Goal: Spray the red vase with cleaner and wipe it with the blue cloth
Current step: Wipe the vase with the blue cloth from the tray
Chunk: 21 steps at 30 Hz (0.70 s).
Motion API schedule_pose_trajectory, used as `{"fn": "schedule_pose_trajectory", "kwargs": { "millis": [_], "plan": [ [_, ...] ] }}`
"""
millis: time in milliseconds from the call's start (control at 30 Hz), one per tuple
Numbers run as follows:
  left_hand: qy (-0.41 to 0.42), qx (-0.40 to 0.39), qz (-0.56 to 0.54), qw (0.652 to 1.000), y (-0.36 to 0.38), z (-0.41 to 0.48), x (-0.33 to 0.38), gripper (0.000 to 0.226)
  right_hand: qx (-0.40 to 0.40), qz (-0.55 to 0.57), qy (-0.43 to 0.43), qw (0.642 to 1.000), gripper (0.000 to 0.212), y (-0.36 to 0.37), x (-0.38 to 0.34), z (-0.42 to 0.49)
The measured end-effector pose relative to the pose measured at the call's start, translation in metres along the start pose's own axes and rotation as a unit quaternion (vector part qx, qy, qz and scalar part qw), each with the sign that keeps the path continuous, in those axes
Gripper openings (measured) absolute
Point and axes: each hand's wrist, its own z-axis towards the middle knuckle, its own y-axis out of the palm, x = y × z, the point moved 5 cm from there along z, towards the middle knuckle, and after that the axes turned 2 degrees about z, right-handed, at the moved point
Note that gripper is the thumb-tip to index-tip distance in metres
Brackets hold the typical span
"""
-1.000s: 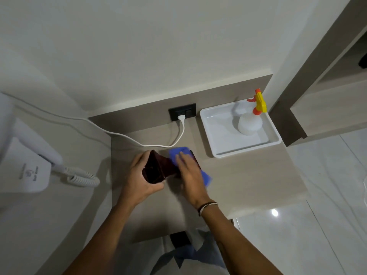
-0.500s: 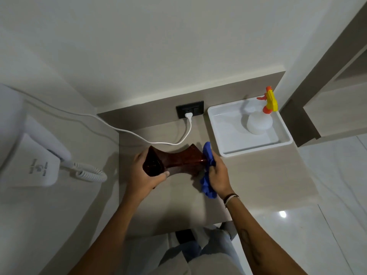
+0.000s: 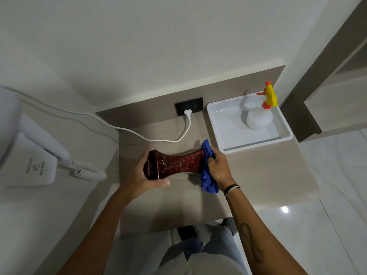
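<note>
Pale wood-grain counter (image 3: 258,175) across the middle, dark at its near part. White wall-mounted hair dryer (image 3: 29,155) at far left, with grey print on its cradle too blurred to read and a coiled cord (image 3: 87,172) trailing from it. White tray (image 3: 222,124) at the counter's back right corner, carrying an upright spray bottle (image 3: 259,118) with a yellow and orange trigger head; no label legible. Red vase (image 3: 174,164) held on its side above the counter, glittery, mouth toward the left. Left hand (image 3: 139,179) curled round the mouth end, thumb stretched along the underside. Right hand (image 3: 218,169) closed on the bunched blue cloth (image 3: 207,182), pressing it against the vase's base end. Black wall socket (image 3: 188,106) behind, with a white plug (image 3: 187,112) and cable (image 3: 119,129) running off left. Thin bands (image 3: 232,189) round the right wrist.
</note>
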Motion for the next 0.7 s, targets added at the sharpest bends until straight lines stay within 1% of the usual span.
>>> {"fn": "schedule_pose_trajectory", "kwargs": {
  "millis": [33,167,267,333,433,500,567,633,700],
  "plan": [
    [0.013,0.003,0.034,0.999,0.000,-0.001,0.001,0.145,0.007,-0.011,-0.007,1.000,0.041,-0.001,0.000,0.000],
    [0.062,0.051,0.121,0.989,-0.001,-0.001,0.008,0.148,0.052,-0.052,-0.046,0.996,0.049,0.002,-0.007,-0.013],
    [0.084,0.044,0.156,0.983,0.003,-0.001,0.006,0.152,0.058,-0.046,-0.060,0.995,0.051,0.009,-0.007,-0.022],
    [0.112,0.064,0.190,0.973,0.005,-0.002,0.005,0.147,0.064,-0.043,-0.060,0.995,0.051,0.009,-0.006,-0.019],
    [0.163,0.126,0.260,0.943,0.006,-0.004,0.008,0.137,0.067,-0.054,-0.047,0.995,0.044,0.008,-0.008,-0.014],
    [0.187,0.143,0.257,0.937,0.009,-0.004,0.012,0.129,0.077,-0.051,-0.051,0.994,0.042,0.007,-0.010,-0.017],
    [0.193,0.141,0.248,0.939,0.011,-0.005,0.015,0.119,0.092,-0.036,-0.079,0.992,0.044,0.006,-0.014,-0.024],
    [0.191,0.147,0.247,0.939,0.012,-0.006,0.018,0.110,0.109,-0.034,-0.127,0.985,0.051,0.006,-0.022,-0.034],
    [0.180,0.160,0.239,0.941,0.010,-0.007,0.019,0.109,0.101,-0.060,-0.169,0.979,0.065,0.011,-0.032,-0.049]
  ]
}}
